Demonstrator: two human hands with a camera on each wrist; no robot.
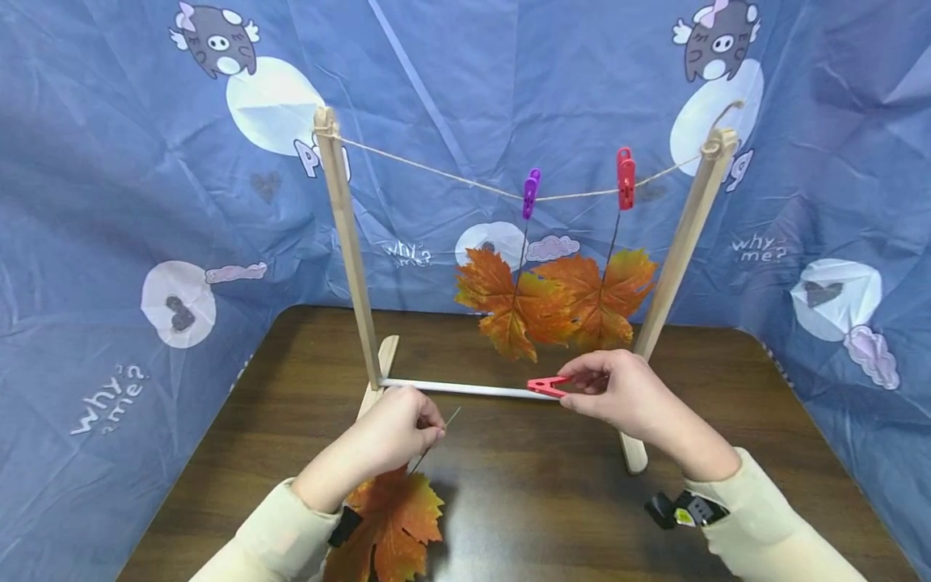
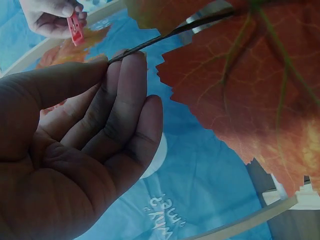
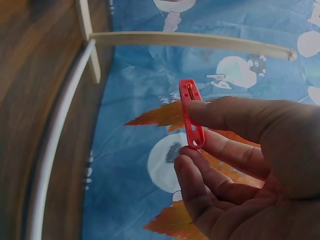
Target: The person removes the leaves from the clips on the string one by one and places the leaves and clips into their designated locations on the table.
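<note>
Two hands are pinching: our left hand is nipping the stem of an orange leaf, low and left of centre in the head view; our right hand is pinching a red clothespin right of centre. We are risking the leaf swivelling, as its thin stem could be rolling between fingertips.

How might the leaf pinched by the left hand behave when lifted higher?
The leaf is probably light: the left hand pinches only its slender stem. That stem looks fairly stiff, running straight rather than drooping. The broad leaf looks thin, so may flap.
</note>
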